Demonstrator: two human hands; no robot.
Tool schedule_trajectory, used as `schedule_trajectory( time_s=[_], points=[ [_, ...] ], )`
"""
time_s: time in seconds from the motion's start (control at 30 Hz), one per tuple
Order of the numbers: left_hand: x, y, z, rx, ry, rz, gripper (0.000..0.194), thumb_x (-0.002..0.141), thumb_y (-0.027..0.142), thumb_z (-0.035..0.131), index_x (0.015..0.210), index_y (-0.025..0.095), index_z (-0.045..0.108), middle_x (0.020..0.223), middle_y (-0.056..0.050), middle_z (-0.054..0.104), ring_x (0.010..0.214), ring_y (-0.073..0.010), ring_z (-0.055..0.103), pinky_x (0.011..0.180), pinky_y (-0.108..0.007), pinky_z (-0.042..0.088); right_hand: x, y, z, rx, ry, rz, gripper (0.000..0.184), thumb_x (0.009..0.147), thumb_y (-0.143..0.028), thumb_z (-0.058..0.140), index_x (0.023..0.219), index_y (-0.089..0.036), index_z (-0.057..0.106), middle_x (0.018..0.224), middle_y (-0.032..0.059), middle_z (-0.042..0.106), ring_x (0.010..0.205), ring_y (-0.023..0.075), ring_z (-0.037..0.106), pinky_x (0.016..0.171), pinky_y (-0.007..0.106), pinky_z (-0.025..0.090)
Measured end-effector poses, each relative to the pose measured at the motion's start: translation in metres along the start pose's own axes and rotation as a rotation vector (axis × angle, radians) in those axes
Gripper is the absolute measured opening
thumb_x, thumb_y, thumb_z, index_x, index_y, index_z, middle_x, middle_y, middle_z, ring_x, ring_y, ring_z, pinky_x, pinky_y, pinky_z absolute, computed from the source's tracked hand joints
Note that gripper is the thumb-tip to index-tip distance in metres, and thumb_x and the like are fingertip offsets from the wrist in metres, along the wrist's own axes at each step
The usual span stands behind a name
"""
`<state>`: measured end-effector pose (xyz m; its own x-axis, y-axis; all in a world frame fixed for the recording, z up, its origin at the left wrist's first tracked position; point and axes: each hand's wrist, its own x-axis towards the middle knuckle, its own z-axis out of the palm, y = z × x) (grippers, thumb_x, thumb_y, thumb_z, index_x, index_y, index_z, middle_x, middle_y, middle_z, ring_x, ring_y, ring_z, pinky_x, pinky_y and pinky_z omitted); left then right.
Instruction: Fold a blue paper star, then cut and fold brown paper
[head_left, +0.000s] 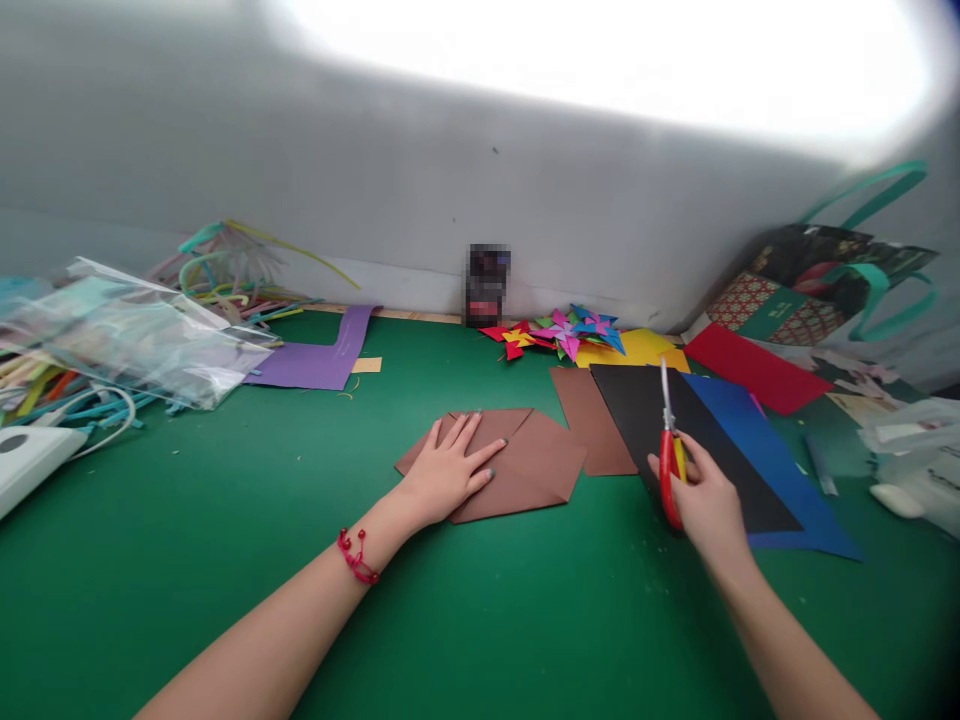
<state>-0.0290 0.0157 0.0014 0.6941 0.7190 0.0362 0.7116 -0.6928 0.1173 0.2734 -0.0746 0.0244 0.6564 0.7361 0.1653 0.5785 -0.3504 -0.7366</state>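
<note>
A folded sheet of brown paper [536, 465] lies on the green table in front of me. My left hand [450, 470] rests flat on its left part, fingers spread. At the right, my right hand [705, 495] grips a pair of scissors [667, 470] by the red and yellow handles, blades pointing up and away. The scissors are held over a sheet of black paper [697, 460], apart from the folded paper. Another brown sheet [600, 430] lies partly under the black one. Blue paper [757, 440] shows beneath the black sheet's right side.
Colourful folded paper stars [566, 332] and yellow paper [630, 348] lie at the back. A red sheet [754, 368] and patterned bag [795, 300] stand right. Left are purple paper [307, 365], a clear plastic bag [150, 330], paper strips and a white device [34, 460].
</note>
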Motion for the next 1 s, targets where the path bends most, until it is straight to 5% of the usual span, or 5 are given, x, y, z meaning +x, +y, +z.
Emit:
schedule_trajectory(
  time_s=[0.2,0.43,0.6,0.73,1.0],
  points=[
    [0.000,0.000,0.001,-0.006,-0.002,-0.004,0.045,0.089,0.043,0.027,0.133,0.035,0.026,0.145,-0.006,0.012,0.130,-0.0295,0.014,0.100,-0.051,0.012,0.037,0.037,-0.023,-0.446,-0.120,0.044,0.056,0.068,-0.044,0.053,0.119,-0.024,0.050,0.092,0.0081,0.066,0.078,0.0281,0.062,0.061,0.033,0.045],
    [0.000,0.002,0.002,-0.035,0.025,-0.035,0.046,0.087,0.046,0.029,0.131,0.034,0.030,0.144,-0.006,0.015,0.129,-0.0295,0.016,0.100,-0.052,0.012,0.041,0.052,-0.019,-0.592,-0.215,0.029,0.063,0.070,-0.059,0.043,0.121,-0.022,0.048,0.105,0.0116,0.062,0.088,0.0327,0.059,0.065,0.037,0.045],
    [0.001,0.006,-0.014,-0.127,0.117,-0.161,0.042,0.090,0.043,0.020,0.124,0.031,0.041,0.132,-0.005,0.041,0.122,-0.0224,0.033,0.102,-0.050,0.011,0.041,0.050,-0.018,-0.625,-0.242,0.074,0.062,0.072,-0.060,0.038,0.123,-0.025,0.044,0.102,0.0116,0.062,0.083,0.0324,0.060,0.062,0.038,0.045],
    [0.004,-0.002,-0.018,-0.174,0.192,-0.231,0.038,0.090,0.034,0.027,0.125,0.025,0.039,0.129,-0.007,0.043,0.121,-0.0197,0.033,0.103,-0.045,0.016,0.040,0.048,-0.018,-0.635,-0.244,0.058,0.061,0.072,-0.059,0.038,0.122,-0.024,0.043,0.102,0.0119,0.062,0.084,0.0329,0.060,0.062,0.038,0.045],
    [-0.002,-0.019,-0.030,-0.377,0.002,-0.230,0.052,0.077,0.024,0.051,0.127,0.025,0.036,0.100,-0.005,0.054,0.089,-0.0204,0.054,0.074,-0.030,0.042,0.030,0.045,-0.013,-0.634,-0.217,-0.019,0.057,0.076,-0.056,0.033,0.123,-0.025,0.039,0.116,0.0091,0.054,0.090,0.0304,0.058,0.065,0.038,0.045]
  ],
)
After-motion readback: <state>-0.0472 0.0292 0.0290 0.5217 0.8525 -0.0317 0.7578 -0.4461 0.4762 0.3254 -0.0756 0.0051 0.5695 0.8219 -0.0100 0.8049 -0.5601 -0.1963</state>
